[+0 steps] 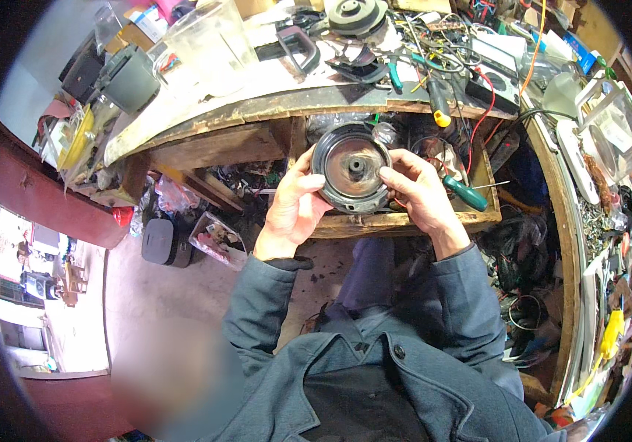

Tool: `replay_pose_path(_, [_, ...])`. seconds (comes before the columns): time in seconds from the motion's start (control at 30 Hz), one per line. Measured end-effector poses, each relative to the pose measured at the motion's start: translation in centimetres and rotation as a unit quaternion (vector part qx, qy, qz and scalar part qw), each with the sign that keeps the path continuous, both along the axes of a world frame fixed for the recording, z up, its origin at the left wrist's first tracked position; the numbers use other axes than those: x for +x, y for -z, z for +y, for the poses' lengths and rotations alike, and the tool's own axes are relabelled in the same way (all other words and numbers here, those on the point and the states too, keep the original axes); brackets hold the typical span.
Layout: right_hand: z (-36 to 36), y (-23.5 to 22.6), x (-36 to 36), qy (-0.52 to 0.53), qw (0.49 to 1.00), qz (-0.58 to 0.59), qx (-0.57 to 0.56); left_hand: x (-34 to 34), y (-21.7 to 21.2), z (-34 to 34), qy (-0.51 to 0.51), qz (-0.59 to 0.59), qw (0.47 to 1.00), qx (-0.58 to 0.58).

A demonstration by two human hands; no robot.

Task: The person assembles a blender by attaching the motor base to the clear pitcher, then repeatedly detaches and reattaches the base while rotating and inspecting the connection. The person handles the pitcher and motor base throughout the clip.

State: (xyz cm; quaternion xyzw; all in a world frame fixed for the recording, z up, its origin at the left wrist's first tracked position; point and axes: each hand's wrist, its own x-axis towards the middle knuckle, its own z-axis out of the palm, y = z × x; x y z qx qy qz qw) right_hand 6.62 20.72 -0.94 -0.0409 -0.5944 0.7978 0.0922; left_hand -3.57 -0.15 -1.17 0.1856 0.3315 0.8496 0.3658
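Observation:
Between my two hands is a round black appliance base (352, 166) with a brownish, worn disc face and a small dark hub at its middle. My left hand (295, 199) grips its left rim, thumb on the front edge. On the right rim, my right hand (420, 190) holds it with the thumb near the face and the fingers curled behind. The base is held above an open wooden drawer (404, 223). A green-handled screwdriver (467, 193) lies at the drawer's right side, close to my right hand.
The cluttered bench carries a clear jug (209, 48), a dark handle-shaped part (297, 51), a round black part (355, 15), a yellow-and-black screwdriver (439, 103) and a meter with red leads (494, 87). On the floor stand a black box (166, 241) and an open carton (218, 239).

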Motion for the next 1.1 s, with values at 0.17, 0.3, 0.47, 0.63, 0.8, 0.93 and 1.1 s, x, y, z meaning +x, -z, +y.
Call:
replay_pose_path(0.17, [0.05,0.15,0.03,0.009,1.0,0.015,-0.006,0.01,0.02,-0.03,0.002,0.001,1.0,-0.002])
replay_pose_path(0.3, [0.24,0.37,0.09,0.005,1.0,0.022,-0.01,0.0,0.26,0.05,0.0,0.002,1.0,0.002])
replay_pose_path(0.47, [0.22,0.25,0.19,0.002,1.0,0.027,-0.015,0.0,0.34,0.07,-0.003,-0.001,1.0,0.005])
replay_pose_path(0.63, [0.28,0.41,0.2,0.0,0.999,0.031,-0.031,0.02,0.33,-0.04,0.002,-0.003,1.0,0.0])
replay_pose_path(0.8, [0.25,0.31,0.2,0.002,0.998,0.028,-0.053,0.21,0.04,-0.04,-0.003,0.005,1.0,-0.005])
replay_pose_path(0.93, [0.39,0.49,0.22,0.006,0.997,0.026,-0.067,0.19,-0.03,-0.04,0.001,0.006,1.0,-0.017])
replay_pose_path(1.1, [0.53,0.74,0.23,0.011,0.997,0.026,-0.07,0.3,-0.1,0.08,0.0,0.014,1.0,-0.016])
